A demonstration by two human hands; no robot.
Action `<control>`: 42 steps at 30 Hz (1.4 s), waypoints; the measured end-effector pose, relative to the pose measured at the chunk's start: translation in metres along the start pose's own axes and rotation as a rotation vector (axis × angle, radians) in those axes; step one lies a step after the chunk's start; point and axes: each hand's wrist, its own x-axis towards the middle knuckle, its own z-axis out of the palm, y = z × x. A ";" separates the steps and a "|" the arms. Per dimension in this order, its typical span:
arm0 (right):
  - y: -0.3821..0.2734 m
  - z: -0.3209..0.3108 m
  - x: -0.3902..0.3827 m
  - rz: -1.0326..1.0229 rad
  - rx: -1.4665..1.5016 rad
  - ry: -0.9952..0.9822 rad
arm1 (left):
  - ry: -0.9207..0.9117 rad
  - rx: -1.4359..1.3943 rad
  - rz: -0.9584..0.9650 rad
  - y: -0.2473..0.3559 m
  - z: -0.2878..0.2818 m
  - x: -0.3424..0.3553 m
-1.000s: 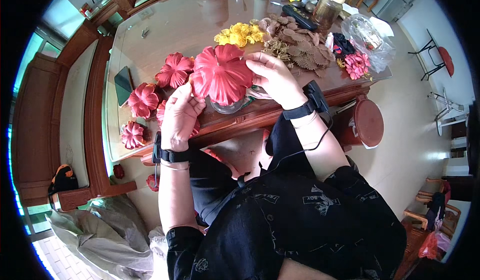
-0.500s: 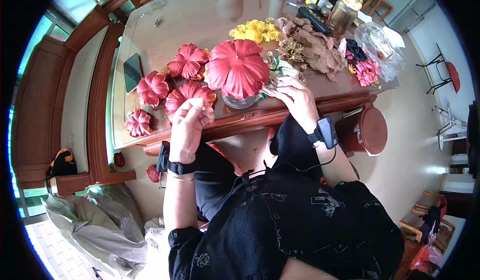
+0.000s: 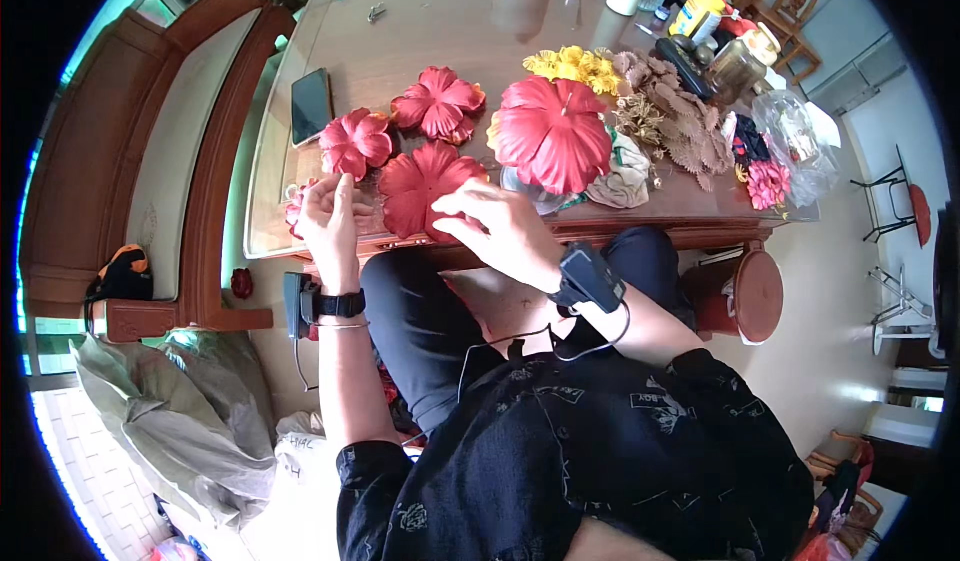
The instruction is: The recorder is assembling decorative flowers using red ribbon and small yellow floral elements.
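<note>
My left hand reaches over a small red flower at the table's near left, its fingers loosely bent and apart. My right hand is at the right side of a flat red flower, fingers curved but apart, nothing visible held. Two more red flowers, one at left and one behind, lie farther back. A large red flower rests atop a clear container, beside a pale crumpled cloth.
The glass-topped table holds a phone, yellow flowers, brown leaves, a plastic bag, jars and a pink flower. A red bucket stands below right; a wooden bench is at left.
Both hands have left the large red flower, which now sits on the clear container. My right hand has moved leftward to the flat flower, my left hand farther left. The view has also shifted.
</note>
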 end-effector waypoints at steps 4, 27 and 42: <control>0.003 0.033 0.043 -0.016 -0.176 -0.015 | -0.027 -0.099 -0.049 -0.002 -0.003 -0.002; 0.051 0.090 0.121 0.154 0.152 0.179 | -0.009 0.702 0.585 0.009 0.004 0.015; 0.057 0.091 0.121 0.358 0.569 0.110 | 0.041 0.763 0.560 0.012 0.009 0.016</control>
